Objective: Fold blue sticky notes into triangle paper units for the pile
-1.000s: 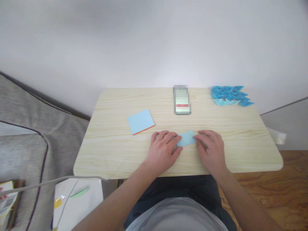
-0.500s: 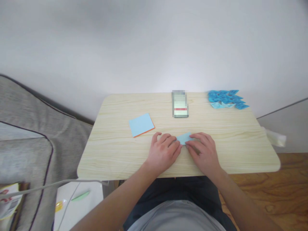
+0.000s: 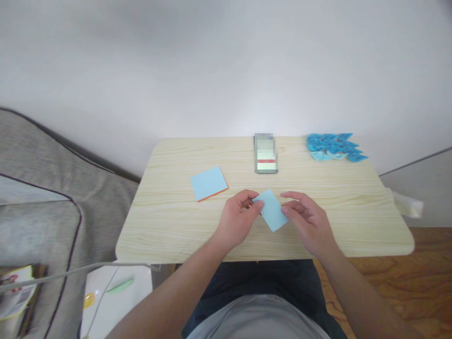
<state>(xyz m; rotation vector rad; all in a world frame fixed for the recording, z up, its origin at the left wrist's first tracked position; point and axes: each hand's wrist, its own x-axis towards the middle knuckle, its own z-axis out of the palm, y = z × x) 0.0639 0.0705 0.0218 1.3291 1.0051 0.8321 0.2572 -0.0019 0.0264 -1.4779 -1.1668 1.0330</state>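
A light blue sheet of paper (image 3: 272, 213) is held between my two hands over the front middle of the table, one corner toward me. My left hand (image 3: 242, 212) pinches its left corner, thumb on top and fingers curled beneath. My right hand (image 3: 309, 219) pinches the right corner between thumb and fingers, with the index finger raised off the paper. Left of the hands lies a stack of paper (image 3: 209, 182), light blue on top with an orange edge below.
A phone (image 3: 266, 153) with a blurred screen lies at the table's back middle. Several folded blue paper pieces (image 3: 334, 145) are grouped at the back right. The pale wooden table (image 3: 162, 221) stands against a white wall. A grey sofa (image 3: 102, 207) is at the left, with a cable (image 3: 88, 268) near it.
The paper, a narrow folded shape under my fingers before, now shows as a wider square-like face. My left hand has turned from lying over the paper to pinching its corner.
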